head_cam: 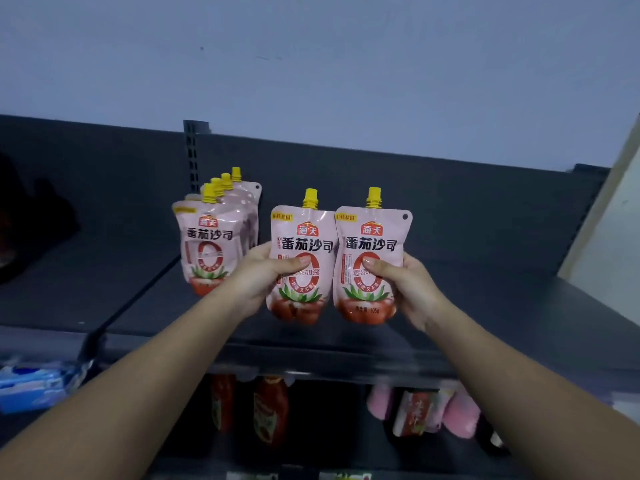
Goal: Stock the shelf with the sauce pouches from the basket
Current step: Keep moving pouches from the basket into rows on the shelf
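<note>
Two pink tomato sauce pouches with yellow caps are held upright side by side over the dark top shelf [485, 306]. My left hand [265, 271] grips the left pouch [301, 237], thumb across its front. My right hand [407, 285] grips the right pouch [372, 233] the same way. Their bottoms hang just above or at the shelf surface; I cannot tell if they touch. To the left, a row of several identical pouches [211, 237] stands on the shelf, one behind another. The basket is out of view.
A slotted upright [192, 150] rises behind the stocked row. A shelf divider [135, 299] runs diagonally at left. Below the shelf hang red sauce bottles [268, 410] and pink packets [457, 414]. Blue packs [31, 382] lie at lower left. A pale wall edge [609, 237] borders the right.
</note>
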Demonstrator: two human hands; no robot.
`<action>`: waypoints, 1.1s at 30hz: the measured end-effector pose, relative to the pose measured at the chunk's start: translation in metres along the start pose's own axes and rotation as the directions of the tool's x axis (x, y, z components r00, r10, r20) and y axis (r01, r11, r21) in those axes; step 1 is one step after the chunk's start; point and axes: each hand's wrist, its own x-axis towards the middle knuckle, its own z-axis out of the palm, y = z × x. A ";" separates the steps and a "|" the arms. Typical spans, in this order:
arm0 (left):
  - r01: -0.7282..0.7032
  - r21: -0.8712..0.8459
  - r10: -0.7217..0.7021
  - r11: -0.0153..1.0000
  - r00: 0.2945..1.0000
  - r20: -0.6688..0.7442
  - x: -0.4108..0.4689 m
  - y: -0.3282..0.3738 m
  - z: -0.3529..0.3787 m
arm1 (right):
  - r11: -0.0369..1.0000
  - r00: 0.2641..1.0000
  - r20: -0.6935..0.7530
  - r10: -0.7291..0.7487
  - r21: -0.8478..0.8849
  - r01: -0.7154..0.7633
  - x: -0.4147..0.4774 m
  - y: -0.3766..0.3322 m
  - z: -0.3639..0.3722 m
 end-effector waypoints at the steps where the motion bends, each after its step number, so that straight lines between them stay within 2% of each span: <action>1: -0.009 0.004 0.009 1.000 1.000 -0.012 0.007 -0.003 0.004 | 1.000 1.000 -0.005 0.006 -0.004 -0.006 0.006 0.001 -0.007; 9: -0.020 0.073 0.028 0.997 0.994 -0.107 0.060 -0.020 0.010 | 0.997 0.997 -0.061 0.044 -0.055 -0.048 0.050 0.019 -0.038; 17: 0.015 0.116 -0.005 0.993 0.996 -0.090 0.112 -0.022 0.000 | 0.997 0.994 -0.091 0.052 -0.044 -0.056 0.097 0.029 -0.038; 26: 0.005 -0.019 -0.007 1.000 0.994 -0.108 0.156 -0.027 -0.004 | 0.999 0.987 -0.155 0.032 -0.026 -0.036 0.140 0.037 -0.041; 33: -0.002 -0.025 -0.001 1.000 0.991 -0.134 0.180 -0.029 -0.002 | 0.998 0.985 -0.170 0.035 -0.041 -0.042 0.165 0.037 -0.058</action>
